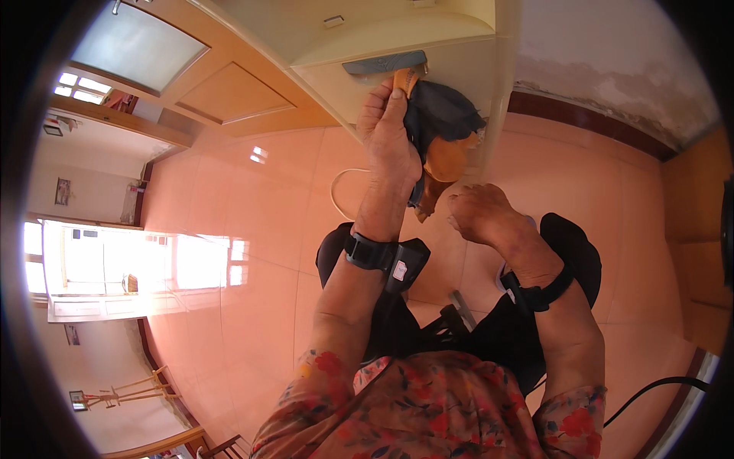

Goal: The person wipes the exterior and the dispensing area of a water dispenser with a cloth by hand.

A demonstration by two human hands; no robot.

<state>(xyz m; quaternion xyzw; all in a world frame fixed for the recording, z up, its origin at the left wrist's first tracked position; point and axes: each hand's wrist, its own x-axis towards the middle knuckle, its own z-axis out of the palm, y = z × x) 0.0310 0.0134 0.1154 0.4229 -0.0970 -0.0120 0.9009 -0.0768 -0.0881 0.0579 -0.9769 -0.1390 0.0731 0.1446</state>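
My left hand point(387, 123) pinches the tan band at the top of a soft dark-grey and tan item point(444, 109), which looks like a work glove. The item hangs beside my wrist, with dark cloth above and tan, leather-like parts below. My right hand point(484, 212) is curled just below and to the right of the item, apart from its lower tip. Its fingertips are turned away, so whether it holds something small is hidden. Behind the item, a flat grey-blue object point(387, 63) lies on the cream cabinet's surface point(327, 80).
A pale cord point(332, 192) loops on the pink tiled floor point(258, 201) left of my forearm. A wooden door point(235, 94) stands at upper left. Brown wooden furniture point(694, 229) is at right, with a black cable point(654, 384) below it.
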